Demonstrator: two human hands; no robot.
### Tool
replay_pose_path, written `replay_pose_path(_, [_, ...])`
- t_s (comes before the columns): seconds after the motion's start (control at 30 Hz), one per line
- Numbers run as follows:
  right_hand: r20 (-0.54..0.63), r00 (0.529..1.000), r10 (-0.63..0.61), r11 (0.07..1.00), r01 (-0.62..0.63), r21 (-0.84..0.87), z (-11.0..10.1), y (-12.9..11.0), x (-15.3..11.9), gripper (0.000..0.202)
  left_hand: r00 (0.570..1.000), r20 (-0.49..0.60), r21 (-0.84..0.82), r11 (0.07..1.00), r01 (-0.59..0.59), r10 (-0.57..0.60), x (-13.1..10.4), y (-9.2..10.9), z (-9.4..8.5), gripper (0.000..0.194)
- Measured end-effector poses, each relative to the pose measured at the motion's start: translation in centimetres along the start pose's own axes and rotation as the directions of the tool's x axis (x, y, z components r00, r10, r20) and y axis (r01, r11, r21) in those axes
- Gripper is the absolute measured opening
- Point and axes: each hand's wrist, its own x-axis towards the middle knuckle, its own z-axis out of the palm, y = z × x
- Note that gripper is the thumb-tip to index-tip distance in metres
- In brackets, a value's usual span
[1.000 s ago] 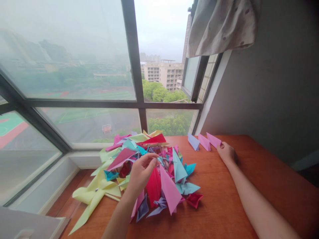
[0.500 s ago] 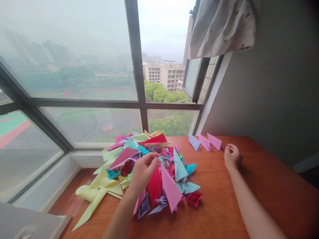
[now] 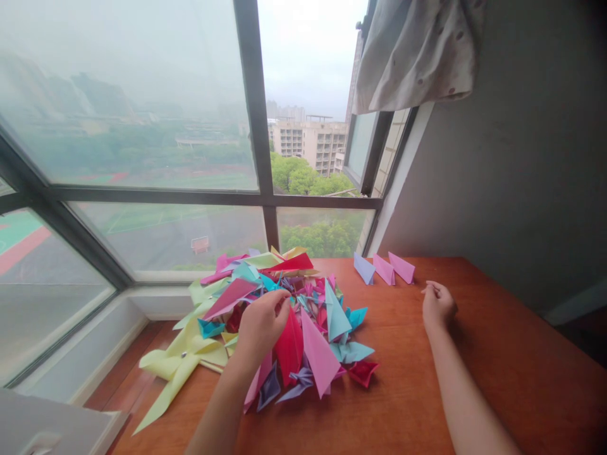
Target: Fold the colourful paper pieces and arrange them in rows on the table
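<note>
A heap of folded paper pieces in many colours lies on the brown table [image 3: 379, 392]. Over the heap's left-middle part is my left hand [image 3: 265, 319], its fingers bent together; whether it pinches any paper is hidden. Just in front of it are a red paper piece [image 3: 289, 351] and a pink paper plane [image 3: 318, 354]. My right hand [image 3: 439, 304] rests on the table at the right, fingers curled, with nothing visible in them. Beyond it stand a lilac paper plane [image 3: 363, 268] and two pink ones [image 3: 384, 270] [image 3: 402, 268] in a row.
A yellow paper pinwheel [image 3: 184, 357] sits at the heap's left. Windows with a dark frame [image 3: 270, 200] rise behind the table. A spotted curtain [image 3: 417, 60] hangs at the upper right, beside a grey wall [image 3: 512, 158].
The view has shifted slightly, moving the whole scene a little left. My left hand has moved slightly left over the heap. My right hand's fingers have turned a little, pointing more to the left.
</note>
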Motion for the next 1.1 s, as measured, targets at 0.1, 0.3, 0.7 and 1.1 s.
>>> replay_pose_path(0.1, [0.025,1.000,0.002,1.000,-0.003,0.023,-0.1,-0.1,-0.2,0.039,0.998,-0.064,0.049,0.999,0.016,-0.013,0.1,-0.6,-0.3,0.020])
replay_pose_path(0.3, [0.056,0.998,0.007,0.999,-0.009,0.045,0.0,-0.2,-0.1,0.038,0.996,-0.092,0.065,0.998,0.021,-0.015,0.3,-1.0,-0.6,0.020])
replay_pose_path(0.7, [0.134,0.991,-0.014,0.998,0.006,0.062,0.7,0.0,-0.1,0.036,0.951,0.306,0.264,0.956,-0.125,0.040,-0.7,0.5,0.2,0.016])
replay_pose_path(1.1, [0.186,0.971,-0.147,0.988,0.138,0.064,-0.1,-3.5,-1.3,0.035,0.949,0.313,0.219,0.969,-0.114,0.041,-0.1,-0.5,-0.1,0.029])
